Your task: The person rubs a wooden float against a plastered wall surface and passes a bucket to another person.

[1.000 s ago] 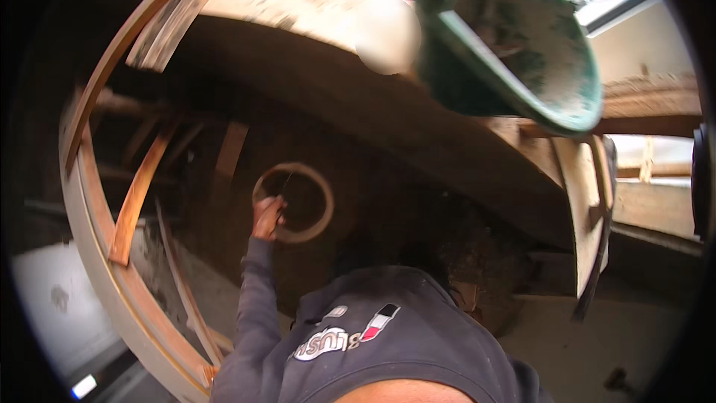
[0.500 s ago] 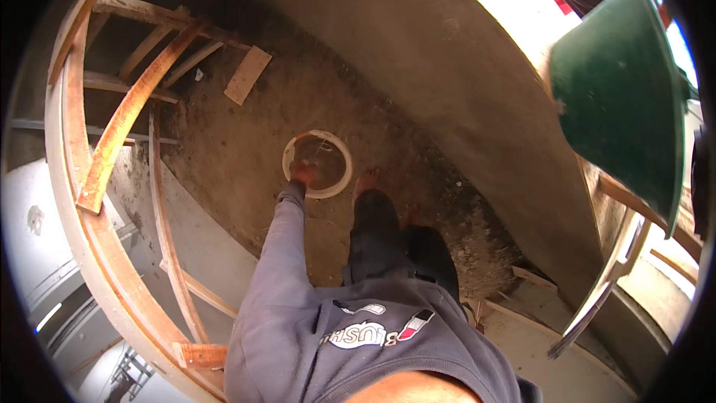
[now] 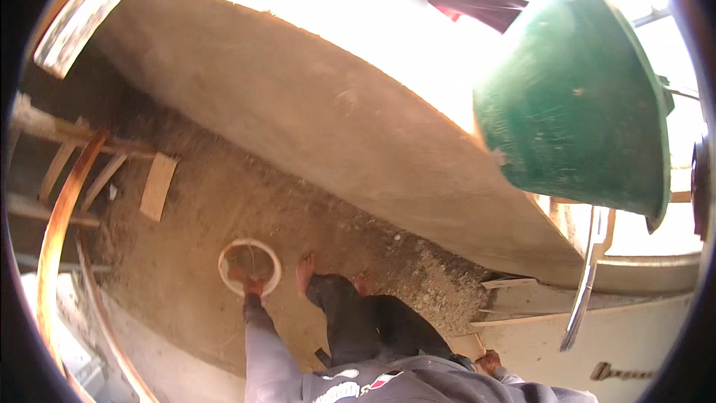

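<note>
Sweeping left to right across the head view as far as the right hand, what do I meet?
Curved wooden strip, flat wooden board, pale ring with the left hand at its near edge, left foot, right foot, right hand.

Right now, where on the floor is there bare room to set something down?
Bare floor shows between the white-rimmed bucket and the flat board. Crowded: left hand at the bucket, rubble right of the feet, timbers at far left.

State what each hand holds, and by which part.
Right hand: seemingly a thin tan stick, by its near end. Left hand: at the near rim of a round pale-rimmed bucket; grip unclear.
</note>
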Motion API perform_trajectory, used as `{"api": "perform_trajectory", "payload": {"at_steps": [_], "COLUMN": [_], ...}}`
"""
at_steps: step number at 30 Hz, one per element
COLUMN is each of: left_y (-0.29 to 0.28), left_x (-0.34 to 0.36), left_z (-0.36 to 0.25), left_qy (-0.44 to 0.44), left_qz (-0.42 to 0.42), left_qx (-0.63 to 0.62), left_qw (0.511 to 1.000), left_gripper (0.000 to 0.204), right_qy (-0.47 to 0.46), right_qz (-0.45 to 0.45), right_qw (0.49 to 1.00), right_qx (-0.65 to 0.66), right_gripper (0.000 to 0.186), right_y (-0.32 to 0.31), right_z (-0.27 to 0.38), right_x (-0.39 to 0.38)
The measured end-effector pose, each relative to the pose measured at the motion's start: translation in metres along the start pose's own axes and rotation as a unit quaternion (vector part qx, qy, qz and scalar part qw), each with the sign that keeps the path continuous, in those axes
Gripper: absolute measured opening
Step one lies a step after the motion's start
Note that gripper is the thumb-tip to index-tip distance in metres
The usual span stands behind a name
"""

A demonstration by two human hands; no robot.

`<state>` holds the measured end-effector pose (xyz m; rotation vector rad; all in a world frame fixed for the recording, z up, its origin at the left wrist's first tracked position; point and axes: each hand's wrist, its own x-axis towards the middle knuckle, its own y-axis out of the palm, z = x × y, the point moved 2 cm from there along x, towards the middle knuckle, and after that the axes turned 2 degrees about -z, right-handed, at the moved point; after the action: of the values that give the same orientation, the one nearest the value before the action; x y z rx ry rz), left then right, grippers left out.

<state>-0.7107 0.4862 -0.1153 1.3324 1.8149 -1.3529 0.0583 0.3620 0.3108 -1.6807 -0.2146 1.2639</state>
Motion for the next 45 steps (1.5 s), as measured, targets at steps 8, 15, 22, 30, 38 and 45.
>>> {"api": "perform_trajectory", "payload": {"at_steps": [8, 15, 22, 30, 38, 45], "left_y": [-0.080, -0.245, -0.272, -0.226, -0.201, -0.195], "left_x": [-0.137, -0.403, -0.569, -0.649, -0.671, -0.686], "left_z": [-0.146, -0.415, -0.631, -0.714, -0.705, -0.687], "left_qy": [0.234, 0.570, 0.815, 0.705, 0.686, 0.752], "left_qz": [0.022, -0.081, 0.043, 0.319, 0.310, 0.152], "left_qx": [-0.132, -0.281, -0.150, 0.068, 0.018, 0.061], "left_qw": [0.963, 0.768, 0.558, 0.630, 0.658, 0.638], "left_gripper": [0.032, 0.040, 0.060, 0.041, 0.029, 0.026], "right_qy": [0.034, 0.056, 0.079, 0.082, 0.169, 0.224], "right_qz": [0.095, 0.074, -0.009, -0.001, 0.057, -0.103], "right_qw": [0.991, 0.992, 0.997, 0.991, 0.971, 0.898], "right_qx": [0.084, 0.083, 0.015, 0.103, 0.156, 0.363], "right_gripper": [0.032, 0.042, 0.048, 0.052, 0.054, 0.049], "right_y": [0.054, 0.113, 0.151, 0.219, 0.230, 0.152], "right_z": [0.046, 0.061, 0.038, 0.073, 0.102, 0.124], "right_x": [-0.018, -0.003, -0.035, -0.019, -0.051, -0.033]}}
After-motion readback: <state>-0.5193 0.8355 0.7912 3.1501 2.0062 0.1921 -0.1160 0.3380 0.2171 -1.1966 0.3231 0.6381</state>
